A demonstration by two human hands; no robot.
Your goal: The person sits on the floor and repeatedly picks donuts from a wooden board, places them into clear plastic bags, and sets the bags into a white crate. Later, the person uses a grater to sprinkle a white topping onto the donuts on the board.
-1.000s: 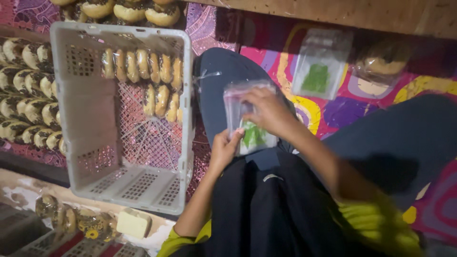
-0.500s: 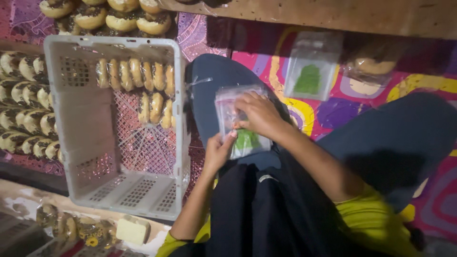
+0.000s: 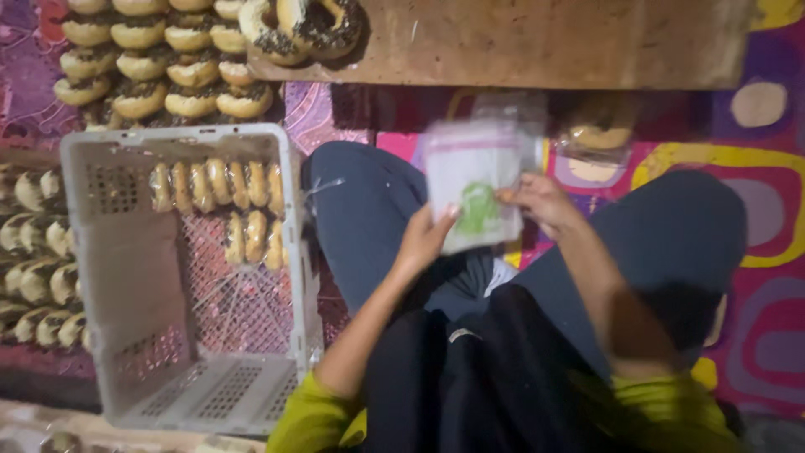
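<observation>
Both hands hold a stack of clear plastic bags [image 3: 475, 189] with a green patch on the front, raised above the person's lap: the left hand [image 3: 426, 239] grips its lower left edge with the thumb pressed on the face, and the right hand [image 3: 543, 204] pinches its right edge with the fingertips closed on the plastic. The stack is blurred, so how many bags it has cannot be told.

Under everything lies a patterned mat [image 3: 759, 218] in pink, purple and yellow, on which the person sits cross-legged in dark blue trousers [image 3: 671, 235] and a yellow-green top. A wooden board [image 3: 537, 42] runs across the top of the view, carrying two chocolate-sprinkled doughnuts [image 3: 306, 25] at its left end. Left of the person's knee stands a grey plastic crate [image 3: 180, 277] with perforated walls, holding two short rows of packed doughnuts [image 3: 218, 184] at its far end; the rest of its mesh floor shows bare. More doughnuts [image 3: 159, 71] lie in rows beyond the crate, and others [image 3: 33, 260] line its left side. Beyond the hands, near the board, more clear bags [image 3: 595, 138] lie on the mat, one with a doughnut inside.
</observation>
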